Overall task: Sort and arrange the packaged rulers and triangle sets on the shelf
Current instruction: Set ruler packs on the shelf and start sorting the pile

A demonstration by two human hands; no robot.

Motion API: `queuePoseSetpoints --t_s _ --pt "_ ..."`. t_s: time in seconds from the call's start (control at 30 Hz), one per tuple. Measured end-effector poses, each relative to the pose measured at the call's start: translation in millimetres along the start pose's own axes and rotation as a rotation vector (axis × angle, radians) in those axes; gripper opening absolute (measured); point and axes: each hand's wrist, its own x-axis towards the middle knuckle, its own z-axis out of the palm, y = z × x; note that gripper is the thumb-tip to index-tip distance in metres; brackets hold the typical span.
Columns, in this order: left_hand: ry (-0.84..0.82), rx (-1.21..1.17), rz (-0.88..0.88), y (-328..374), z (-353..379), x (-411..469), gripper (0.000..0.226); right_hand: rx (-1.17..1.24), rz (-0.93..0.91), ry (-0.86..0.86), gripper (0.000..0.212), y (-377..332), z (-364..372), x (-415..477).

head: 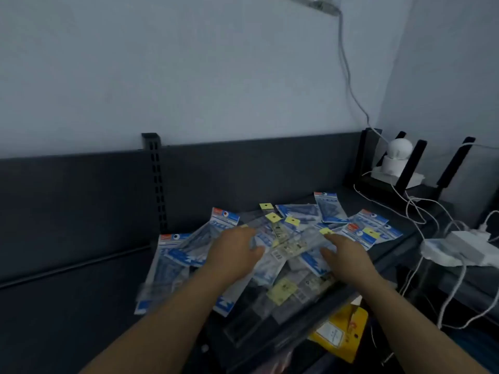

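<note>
A loose heap of clear packets lies on the dark shelf (pixel 67 306). Blue-and-white triangle set packets (pixel 328 207) fan out at the back, left and right. Slim ruler packets with yellow header tags (pixel 273 217) cross the middle of the heap. My left hand (pixel 232 252) rests flat on the left part of the pile, fingers spread over the packets. My right hand (pixel 344 256) lies on the right part, fingers stretched toward a yellow tag. Neither hand visibly grips anything. The picture is blurred.
The shelf's dark back panel with a slotted upright (pixel 156 182) rises behind the pile. At the right stand a white round camera (pixel 397 157), a white power strip (pixel 456 249) and trailing white cables. A yellow packet (pixel 343 333) sits below the shelf's front edge.
</note>
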Motion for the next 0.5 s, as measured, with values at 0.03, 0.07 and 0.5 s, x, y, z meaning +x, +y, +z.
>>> queuePoseSetpoints --t_s 0.03,0.07,0.5 --pt "-0.037 -0.010 -0.018 6.1 8.4 7.9 0.053 0.002 -0.017 0.018 0.047 6.7 2.2 6.3" --pt "-0.066 -0.013 -0.038 12.5 15.5 14.5 0.058 0.008 -0.039 0.021 0.041 11.9 4.5 10.1" --pt "-0.096 -0.049 -0.215 25.2 22.2 53.6 0.019 0.011 -0.141 0.119 0.031 33.7 25.7 21.9"
